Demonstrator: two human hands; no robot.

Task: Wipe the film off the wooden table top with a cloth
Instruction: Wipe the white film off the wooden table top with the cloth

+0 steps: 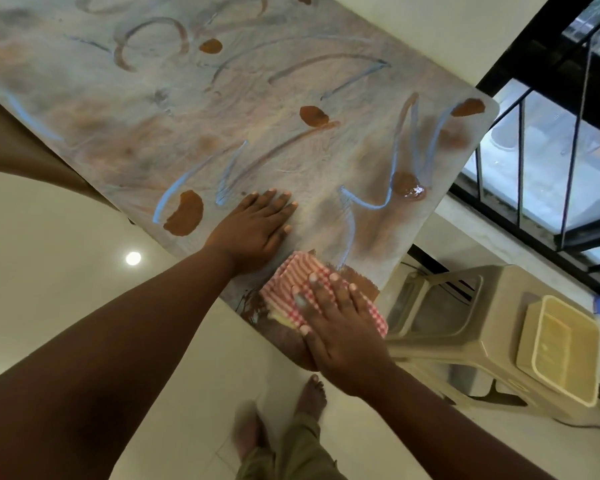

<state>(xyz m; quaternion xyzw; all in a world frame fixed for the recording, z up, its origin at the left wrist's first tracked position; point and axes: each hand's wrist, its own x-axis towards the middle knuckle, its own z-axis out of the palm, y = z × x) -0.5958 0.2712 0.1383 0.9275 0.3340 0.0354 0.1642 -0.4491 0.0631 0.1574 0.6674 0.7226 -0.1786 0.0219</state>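
Note:
The wooden table top [222, 109] fills the upper left, coated in a pale grey film with finger-drawn streaks and bare brown patches. My right hand [336, 327] presses a folded red-and-white checked cloth [291, 285] flat onto the table's near corner, fingers spread over it. A wiped brown strip [359, 284] shows beside the cloth. My left hand [253, 226] lies flat and empty on the film, just up and left of the cloth, fingers together.
A beige plastic stool [465, 344] stands right of the table corner with a yellowish plastic tub [561, 348] on it. A black metal railing [541, 161] runs along the right. My bare feet [312, 396] stand on the pale tiled floor below.

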